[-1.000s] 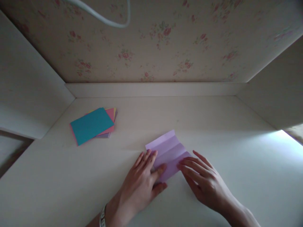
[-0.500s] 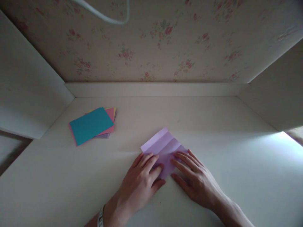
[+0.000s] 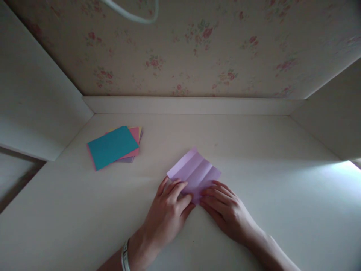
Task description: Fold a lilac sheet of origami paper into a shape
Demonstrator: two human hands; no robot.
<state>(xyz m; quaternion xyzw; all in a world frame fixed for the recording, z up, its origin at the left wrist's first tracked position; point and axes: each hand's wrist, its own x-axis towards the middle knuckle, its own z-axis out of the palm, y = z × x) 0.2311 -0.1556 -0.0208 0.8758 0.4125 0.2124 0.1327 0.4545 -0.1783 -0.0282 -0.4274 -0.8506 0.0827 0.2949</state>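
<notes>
A creased lilac paper sheet (image 3: 194, 171) lies on the pale desk (image 3: 254, 180), turned at an angle. My left hand (image 3: 169, 212) rests on its near left corner, fingers bent and pressing the paper. From the right, my right hand (image 3: 225, 209) meets it, fingers curled onto the sheet's near edge. The fingertips of both hands come together at the sheet's near corner, which they hide. A bracelet sits on my left wrist.
A stack of coloured paper sheets (image 3: 114, 147), teal on top, lies at the back left of the desk. Floral wallpaper (image 3: 191, 49) rises behind a low back ledge. White side panels close in left and right. A white cable (image 3: 132, 15) hangs at the top.
Both hands have drawn closer together at the near corner of the lilac sheet. The sheet has slid slightly left and farther away, and the near part now lies under the fingers.
</notes>
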